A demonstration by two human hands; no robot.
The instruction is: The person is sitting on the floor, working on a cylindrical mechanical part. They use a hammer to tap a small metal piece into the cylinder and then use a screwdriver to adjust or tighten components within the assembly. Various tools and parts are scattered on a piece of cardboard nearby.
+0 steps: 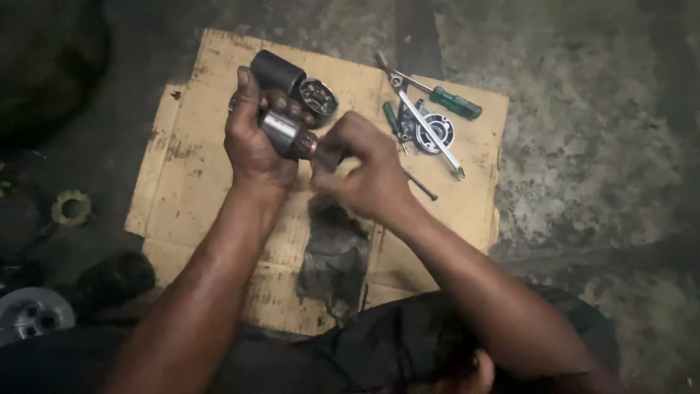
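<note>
My left hand (251,138) grips a small metal motor armature (286,133) with a copper-coloured end, held above a sheet of cardboard (211,190). Against that copper end my right hand (364,168) pinches a dark piece; what exactly it holds is hidden by the fingers. A dark grey rag (332,255) lies on the cardboard right below both hands. Just beyond my left hand rests a black cylindrical motor housing (277,71) beside a round end cap (319,96).
On the cardboard's right part lie a spanner (430,131), two green-handled screwdrivers (456,103), a round bearing plate (435,131) and a thin rod (421,185). A yellowish gear ring (71,208) and a silver disc (30,314) sit on the dirty concrete floor at the left.
</note>
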